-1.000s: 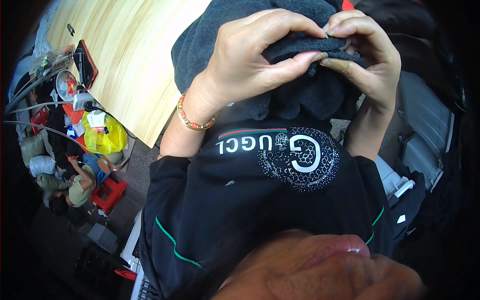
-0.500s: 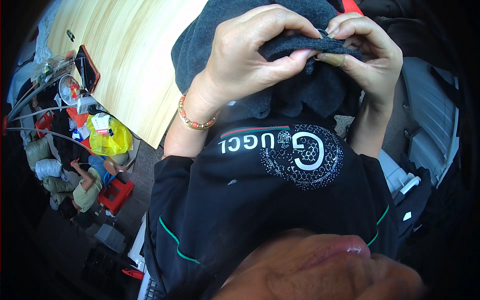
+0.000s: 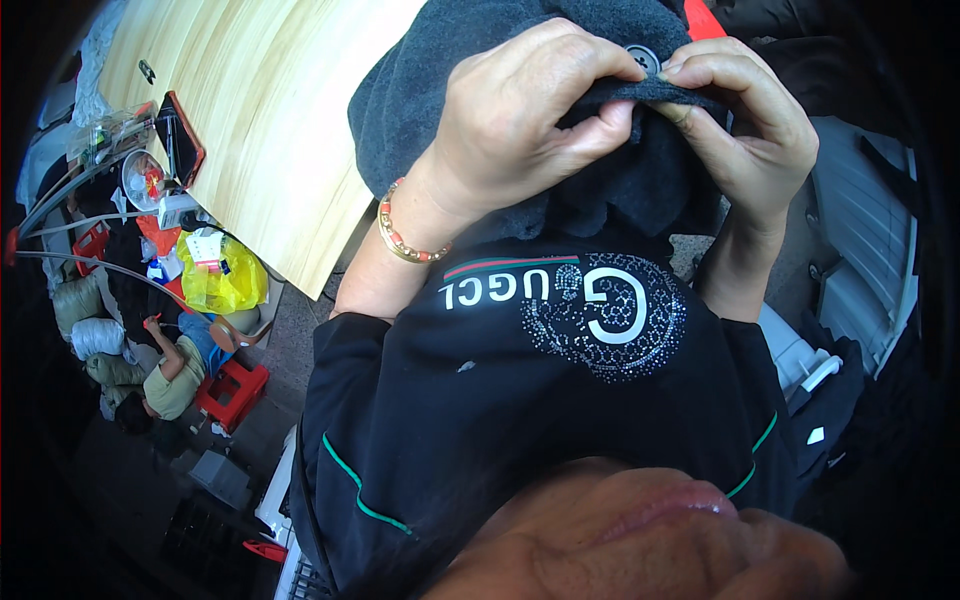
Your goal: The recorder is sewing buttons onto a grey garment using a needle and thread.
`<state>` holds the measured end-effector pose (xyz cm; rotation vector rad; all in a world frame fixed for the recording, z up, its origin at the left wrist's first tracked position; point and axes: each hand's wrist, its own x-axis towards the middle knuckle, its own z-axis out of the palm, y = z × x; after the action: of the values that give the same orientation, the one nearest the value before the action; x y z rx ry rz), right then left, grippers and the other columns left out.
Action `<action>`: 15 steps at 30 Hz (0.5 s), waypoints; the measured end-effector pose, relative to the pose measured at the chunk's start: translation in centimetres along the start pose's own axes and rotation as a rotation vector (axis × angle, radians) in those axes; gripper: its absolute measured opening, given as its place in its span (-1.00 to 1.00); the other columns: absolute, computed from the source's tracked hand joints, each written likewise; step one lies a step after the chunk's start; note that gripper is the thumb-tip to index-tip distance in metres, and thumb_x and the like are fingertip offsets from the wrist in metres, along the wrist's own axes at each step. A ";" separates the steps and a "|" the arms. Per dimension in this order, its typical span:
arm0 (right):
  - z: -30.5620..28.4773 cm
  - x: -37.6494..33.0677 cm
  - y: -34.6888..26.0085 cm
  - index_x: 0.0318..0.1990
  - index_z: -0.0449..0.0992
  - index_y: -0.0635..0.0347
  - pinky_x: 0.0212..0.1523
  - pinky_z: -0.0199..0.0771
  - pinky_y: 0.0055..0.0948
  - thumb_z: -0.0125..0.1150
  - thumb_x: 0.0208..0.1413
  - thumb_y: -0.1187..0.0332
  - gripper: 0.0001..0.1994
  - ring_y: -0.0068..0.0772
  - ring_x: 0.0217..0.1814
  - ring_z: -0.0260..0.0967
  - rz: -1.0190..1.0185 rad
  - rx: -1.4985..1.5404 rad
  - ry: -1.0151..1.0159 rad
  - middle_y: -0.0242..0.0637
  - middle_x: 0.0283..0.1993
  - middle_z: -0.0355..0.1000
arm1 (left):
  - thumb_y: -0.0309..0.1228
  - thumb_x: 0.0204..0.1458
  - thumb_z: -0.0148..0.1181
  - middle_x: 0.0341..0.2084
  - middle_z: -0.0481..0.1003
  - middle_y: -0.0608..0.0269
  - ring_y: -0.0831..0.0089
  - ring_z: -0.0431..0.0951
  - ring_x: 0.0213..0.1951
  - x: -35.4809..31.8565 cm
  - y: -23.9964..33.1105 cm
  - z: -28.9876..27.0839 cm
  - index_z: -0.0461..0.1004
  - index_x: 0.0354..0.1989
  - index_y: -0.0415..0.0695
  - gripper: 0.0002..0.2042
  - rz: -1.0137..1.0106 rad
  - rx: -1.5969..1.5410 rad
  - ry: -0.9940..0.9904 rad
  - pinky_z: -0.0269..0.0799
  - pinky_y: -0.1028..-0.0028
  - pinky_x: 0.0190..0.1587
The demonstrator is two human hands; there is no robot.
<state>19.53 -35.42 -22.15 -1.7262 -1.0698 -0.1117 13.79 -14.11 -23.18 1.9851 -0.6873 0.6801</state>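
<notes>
A dark grey woollen garment (image 3: pixel 430 110) is bunched up in front of me, partly over the wooden table's edge. My left hand (image 3: pixel 530 120), with a gold and coral bracelet on the wrist, pinches the garment's folded edge between thumb and forefinger. From the other side my right hand (image 3: pixel 745 120) pinches the same edge, its fingertips beside a dark round button (image 3: pixel 642 60). The button lies on the upper face of the cloth, between the two hands' fingertips. Whether a needle or thread is in the fingers cannot be seen.
A pale wooden table (image 3: pixel 270 130) stands at the left, with a dark phone-like device (image 3: pixel 180 140) at its edge. Beyond are a yellow plastic bag (image 3: pixel 222 275), a red stool (image 3: pixel 232 393) and another person (image 3: pixel 172 375). Grey panels (image 3: pixel 865 240) stand at the right.
The garment's edge has been tilted, so the button's face now shows. My left hand has shifted slightly right and down; both hands still pinch the cloth.
</notes>
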 end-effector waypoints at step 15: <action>-2.3 -5.5 -0.1 -0.01 0.56 0.25 -0.08 0.36 -0.52 0.41 -0.20 0.42 -0.53 -0.53 -0.15 0.40 0.443 -0.054 -0.088 -0.29 -0.02 0.50 | -0.60 -0.05 0.32 -0.34 0.53 0.12 0.34 0.55 -0.30 -1.5 -2.0 -1.5 0.51 -0.20 -0.30 -0.78 0.119 -0.154 0.196 0.46 0.46 -0.23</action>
<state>17.10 -40.59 -24.02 -1.9912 -0.7283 0.2175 13.86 -11.59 -24.72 1.7210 -0.7196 0.8546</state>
